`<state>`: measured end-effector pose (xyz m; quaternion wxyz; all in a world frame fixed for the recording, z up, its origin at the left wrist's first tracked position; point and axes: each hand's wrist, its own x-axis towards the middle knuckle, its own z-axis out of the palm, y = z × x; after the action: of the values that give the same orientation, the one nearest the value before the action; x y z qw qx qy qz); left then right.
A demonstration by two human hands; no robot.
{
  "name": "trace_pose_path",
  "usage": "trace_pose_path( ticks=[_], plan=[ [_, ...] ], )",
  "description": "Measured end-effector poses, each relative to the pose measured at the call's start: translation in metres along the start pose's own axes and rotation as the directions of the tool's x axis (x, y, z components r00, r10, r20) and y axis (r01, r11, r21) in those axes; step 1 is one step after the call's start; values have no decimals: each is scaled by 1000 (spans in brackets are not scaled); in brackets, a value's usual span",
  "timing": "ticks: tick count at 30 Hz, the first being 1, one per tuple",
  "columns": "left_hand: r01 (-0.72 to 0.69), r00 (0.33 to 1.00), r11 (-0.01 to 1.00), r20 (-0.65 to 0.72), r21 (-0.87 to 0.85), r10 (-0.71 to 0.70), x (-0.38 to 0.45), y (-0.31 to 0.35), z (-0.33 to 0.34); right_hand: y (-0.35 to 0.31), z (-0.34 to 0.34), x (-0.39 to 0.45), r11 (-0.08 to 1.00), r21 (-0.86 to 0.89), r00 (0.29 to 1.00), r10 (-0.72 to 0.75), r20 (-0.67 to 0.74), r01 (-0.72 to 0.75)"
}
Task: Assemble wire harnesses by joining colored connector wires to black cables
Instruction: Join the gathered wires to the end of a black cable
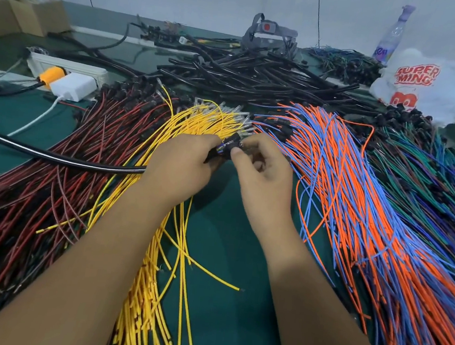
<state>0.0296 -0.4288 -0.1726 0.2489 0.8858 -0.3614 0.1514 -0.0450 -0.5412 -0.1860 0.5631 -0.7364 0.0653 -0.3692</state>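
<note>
Both forearms reach in from the bottom edge and meet at the middle of the green-covered work table. The left hand lies knuckles-up, wrist bent slightly inward, fingers curled round the end of a thick glossy black cable that runs away to the left across the pile of dark red and black wires. Short coloured wire ends poke out of that cable right at the left fingertips. The right hand comes in from the other side, thumb and forefinger pinching a small black connector just against the cable's end, the other fingers loosely curled beneath. The two hands are almost touching over the connector; whether it is already seated on the wires cannot be told.

Under the left wrist fans the bundle of yellow wires. To the right sweeps the bundle of orange and blue wires, and beyond it green and blue wires. At the back sits a heap of black tubing pieces, a white power strip and a white printed plastic bag.
</note>
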Motion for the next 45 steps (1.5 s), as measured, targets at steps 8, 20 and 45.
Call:
trace_pose_path(
  ticks=[8, 20, 45],
  plan=[
    [-94, 995, 985, -34, -147, 90, -2, 7, -1, -1, 6, 2, 970, 163, 983, 180, 19, -181],
    [31, 988, 998, 152, -50, -23, -2, -13, -9, -6, -10, 13, 948, 307, 942, 177, -286, -85],
    [49, 997, 991, 54, 122, -56, -37, -37, -85, -59, 0, 25, 802, 591, 804, 292, -517, 89]
  ],
)
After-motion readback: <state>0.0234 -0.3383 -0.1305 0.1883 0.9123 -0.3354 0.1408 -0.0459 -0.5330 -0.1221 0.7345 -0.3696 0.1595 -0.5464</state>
